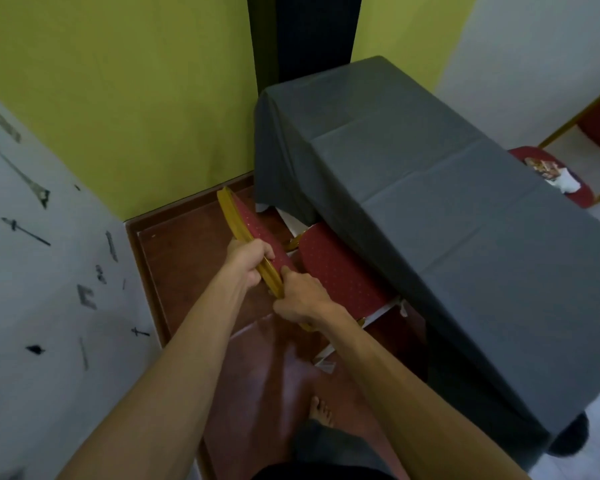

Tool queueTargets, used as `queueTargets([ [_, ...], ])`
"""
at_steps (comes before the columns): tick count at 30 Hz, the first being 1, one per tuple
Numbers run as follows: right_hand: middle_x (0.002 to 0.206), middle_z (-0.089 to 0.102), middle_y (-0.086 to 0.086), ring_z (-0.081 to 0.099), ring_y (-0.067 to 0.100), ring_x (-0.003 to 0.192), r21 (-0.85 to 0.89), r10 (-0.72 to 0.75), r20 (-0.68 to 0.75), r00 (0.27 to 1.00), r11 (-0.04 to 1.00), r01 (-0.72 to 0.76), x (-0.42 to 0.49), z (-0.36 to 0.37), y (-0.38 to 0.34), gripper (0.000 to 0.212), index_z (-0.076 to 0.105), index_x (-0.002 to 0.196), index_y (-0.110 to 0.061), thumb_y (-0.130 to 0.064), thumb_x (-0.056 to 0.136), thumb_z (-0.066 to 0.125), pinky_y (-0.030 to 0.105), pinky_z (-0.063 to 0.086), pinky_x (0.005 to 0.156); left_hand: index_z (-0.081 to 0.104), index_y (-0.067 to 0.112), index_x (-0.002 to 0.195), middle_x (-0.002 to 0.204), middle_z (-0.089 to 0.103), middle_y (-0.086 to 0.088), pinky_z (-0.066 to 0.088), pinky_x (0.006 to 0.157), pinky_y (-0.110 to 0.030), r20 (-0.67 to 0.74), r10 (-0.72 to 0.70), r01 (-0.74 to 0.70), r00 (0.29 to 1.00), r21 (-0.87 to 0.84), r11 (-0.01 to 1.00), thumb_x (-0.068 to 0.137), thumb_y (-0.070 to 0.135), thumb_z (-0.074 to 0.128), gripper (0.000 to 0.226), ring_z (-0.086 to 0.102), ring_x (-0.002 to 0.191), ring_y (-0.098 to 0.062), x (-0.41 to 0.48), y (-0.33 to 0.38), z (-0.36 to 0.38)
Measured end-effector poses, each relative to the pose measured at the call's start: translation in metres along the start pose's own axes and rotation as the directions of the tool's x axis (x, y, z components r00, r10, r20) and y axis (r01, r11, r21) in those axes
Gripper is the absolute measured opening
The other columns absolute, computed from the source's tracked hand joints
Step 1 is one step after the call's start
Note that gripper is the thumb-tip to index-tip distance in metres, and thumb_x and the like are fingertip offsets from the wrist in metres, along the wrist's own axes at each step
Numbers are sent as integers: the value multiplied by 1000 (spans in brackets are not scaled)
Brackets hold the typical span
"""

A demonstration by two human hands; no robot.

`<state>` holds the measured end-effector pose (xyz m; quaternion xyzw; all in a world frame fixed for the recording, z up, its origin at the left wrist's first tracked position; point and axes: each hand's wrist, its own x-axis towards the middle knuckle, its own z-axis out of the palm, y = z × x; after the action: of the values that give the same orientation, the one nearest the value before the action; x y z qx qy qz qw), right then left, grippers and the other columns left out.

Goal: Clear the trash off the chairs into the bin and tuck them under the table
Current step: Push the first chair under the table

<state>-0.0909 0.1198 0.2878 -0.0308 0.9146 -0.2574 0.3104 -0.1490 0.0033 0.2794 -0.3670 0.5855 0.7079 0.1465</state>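
Observation:
A red-upholstered chair with a gold frame stands on the near side of the table (430, 188), which a grey cloth covers. Its seat (340, 268) reaches partly under the cloth's edge. My left hand (248, 259) grips the top rail of the chair's backrest (243, 216). My right hand (302, 299) holds the same rail just below it. A second red chair (582, 197) shows beyond the table's far side, with crumpled white paper and a colourful wrapper (551, 174) lying on its seat. No bin is in view.
A green wall and a dark curtain (305, 36) stand behind the table. To the left is a white wall with black marks (49, 271). The floor (194, 271) is reddish-brown tile. My bare foot (321, 410) stands near the table's corner.

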Motion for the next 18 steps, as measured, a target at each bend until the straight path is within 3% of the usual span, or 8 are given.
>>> queueTargets([
  [6,107,65,9,67,32,101,-23,18,-3,1000,1000,-18,13,-19,17,42,52,119,-19,-26,80,65,48,58,87,58,-1,125,98,63,-19,59,67,-40,38,1,-2,999,5,1000,66,-23,53,63,65,89,-34,8,6,26],
  [15,108,63,7,65,30,104,-1,41,-7,999,999,-41,28,-34,24,42,55,123,-19,-29,83,65,43,55,87,59,3,123,110,64,-22,58,84,-51,47,26,-25,999,-32,999,63,-23,52,65,65,100,-38,21,13,45],
  [18,109,64,7,65,30,105,0,35,-13,999,999,-35,28,-33,26,43,55,124,-19,-28,83,65,41,55,85,58,1,118,98,61,-17,59,81,-48,55,21,-20,998,-34,999,63,-22,52,60,66,94,-35,20,11,44],
])
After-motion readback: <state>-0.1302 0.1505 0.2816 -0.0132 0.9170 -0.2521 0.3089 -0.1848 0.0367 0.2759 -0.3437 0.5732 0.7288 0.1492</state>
